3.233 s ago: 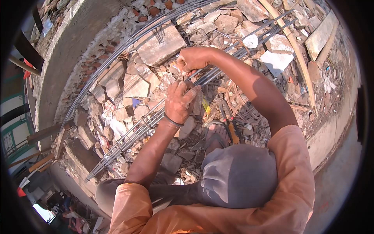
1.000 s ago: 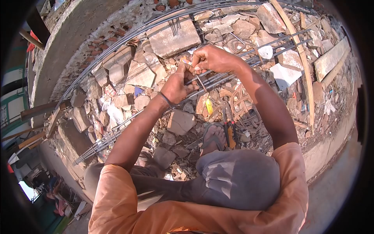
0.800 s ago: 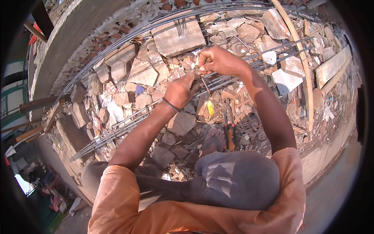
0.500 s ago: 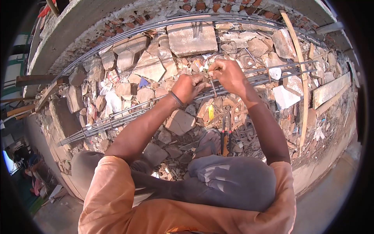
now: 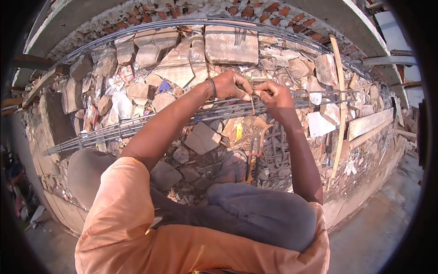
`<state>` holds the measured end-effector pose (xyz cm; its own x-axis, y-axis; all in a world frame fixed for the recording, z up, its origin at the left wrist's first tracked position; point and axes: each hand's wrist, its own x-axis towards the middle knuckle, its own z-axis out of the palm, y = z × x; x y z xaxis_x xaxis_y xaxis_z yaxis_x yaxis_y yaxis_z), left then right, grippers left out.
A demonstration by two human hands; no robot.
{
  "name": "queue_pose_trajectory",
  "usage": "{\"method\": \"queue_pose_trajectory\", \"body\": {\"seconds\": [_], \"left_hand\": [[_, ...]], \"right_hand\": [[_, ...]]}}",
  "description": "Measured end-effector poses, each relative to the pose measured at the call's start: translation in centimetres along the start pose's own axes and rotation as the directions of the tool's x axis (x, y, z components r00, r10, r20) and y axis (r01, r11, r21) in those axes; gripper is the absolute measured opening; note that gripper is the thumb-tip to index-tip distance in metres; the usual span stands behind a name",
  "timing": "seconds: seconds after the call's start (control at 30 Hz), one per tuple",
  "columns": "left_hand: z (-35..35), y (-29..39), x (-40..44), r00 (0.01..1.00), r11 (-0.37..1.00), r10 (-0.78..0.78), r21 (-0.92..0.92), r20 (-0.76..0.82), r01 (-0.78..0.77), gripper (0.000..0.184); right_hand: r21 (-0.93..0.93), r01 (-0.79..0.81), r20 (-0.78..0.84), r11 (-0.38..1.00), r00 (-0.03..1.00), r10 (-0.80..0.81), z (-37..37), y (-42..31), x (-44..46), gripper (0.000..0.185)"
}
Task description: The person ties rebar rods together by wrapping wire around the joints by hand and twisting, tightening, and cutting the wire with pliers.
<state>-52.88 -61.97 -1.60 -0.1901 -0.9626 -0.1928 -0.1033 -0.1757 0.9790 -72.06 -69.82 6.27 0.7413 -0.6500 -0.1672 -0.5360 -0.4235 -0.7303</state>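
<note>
A long bundle of steel reinforcing bars runs across the rubble, with bent rod stirrups around it at intervals. Just above the bars, my left hand has thumb and forefinger pinched at the top of a rusty stirrup. My right hand pinches from the other side, its fingertips almost meeting the left ones. Whatever lies between the fingertips is too small to make out. Below the bars, pincers with dark and orange-red handles lie near my foot.
Several bent rods lie piled right of the pincers. Broken stone and concrete blocks cover the ground. More long bars curve along the brick wall. A wooden strip crosses the bars' right end, near a plank.
The view has shifted, so the bars sit lower at left. My left hand has turned, with its thumb and forefinger now extended toward the right hand. The right fingertips have come down closer to the stirrup.
</note>
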Motion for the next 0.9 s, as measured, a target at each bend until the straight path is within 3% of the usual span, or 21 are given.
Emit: {"method": "queue_pose_trajectory", "body": {"seconds": [0.1, 0.2, 0.3, 0.4, 0.5, 0.53, 0.63, 0.73, 0.8, 0.9], "left_hand": [[0.2, 0.3, -0.6, 0.998, 0.997, -0.064, -0.049, 0.017, 0.065, 0.022], [0.6, -0.3, -0.8, 0.998, 0.995, -0.061, -0.079, -0.001, 0.061, 0.019], [1.0, -0.8, -0.6, 1.000, 0.994, -0.013, -0.107, -0.004, 0.013, 0.017], [0.9, -1.2, -0.4, 1.000, 0.994, -0.024, -0.105, -0.001, 0.024, 0.018], [0.6, -2.4, 0.1, 0.997, 0.988, -0.067, -0.137, 0.039, 0.072, 0.022], [0.6, -2.4, 0.0, 0.996, 0.981, -0.074, -0.177, 0.044, 0.080, 0.023], [0.5, -3.4, -0.3, 0.994, 0.957, -0.036, -0.283, 0.104, 0.065, 0.033], [0.6, -3.9, -0.1, 0.987, 0.927, -0.055, -0.361, 0.148, 0.106, 0.043], [0.2, -3.1, -0.4, 0.987, 0.938, -0.099, -0.320, 0.124, 0.134, 0.041], [0.0, -2.8, -0.7, 0.989, 0.969, -0.095, -0.219, 0.113, 0.118, 0.038]], "right_hand": [[-0.276, 0.222, -0.085, 0.935, 0.964, -0.254, -0.1, -0.4, -0.8, 0.009], [-0.253, 0.183, -0.049, 0.950, 0.978, -0.201, 0.7, -0.4, -1.6, 0.009], [-0.260, 0.289, 0.046, 0.921, 0.957, -0.287, 1.0, -0.2, -1.9, 0.009], [-0.342, 0.539, 0.231, 0.770, 0.842, -0.488, -0.1, -0.1, -0.3, 0.008], [-0.294, 0.649, 0.383, 0.702, 0.753, -0.536, -1.5, -2.0, 2.4, 0.010], [-0.349, 0.634, 0.496, 0.690, 0.750, -0.439, -1.9, -2.8, 3.0, 0.014], [-0.364, 0.675, 0.626, 0.642, 0.687, -0.368, -2.1, -4.0, 4.2, 0.014], [-0.476, 0.591, 0.636, 0.651, 0.743, -0.209, -1.9, -5.0, 4.3, 0.010], [-0.569, 0.541, 0.633, 0.619, 0.769, -0.090, -2.2, -7.4, 4.3, 0.009], [-0.477, 0.705, 0.706, 0.525, 0.663, -0.249, -1.2, -6.5, 4.3, 0.010]]}}
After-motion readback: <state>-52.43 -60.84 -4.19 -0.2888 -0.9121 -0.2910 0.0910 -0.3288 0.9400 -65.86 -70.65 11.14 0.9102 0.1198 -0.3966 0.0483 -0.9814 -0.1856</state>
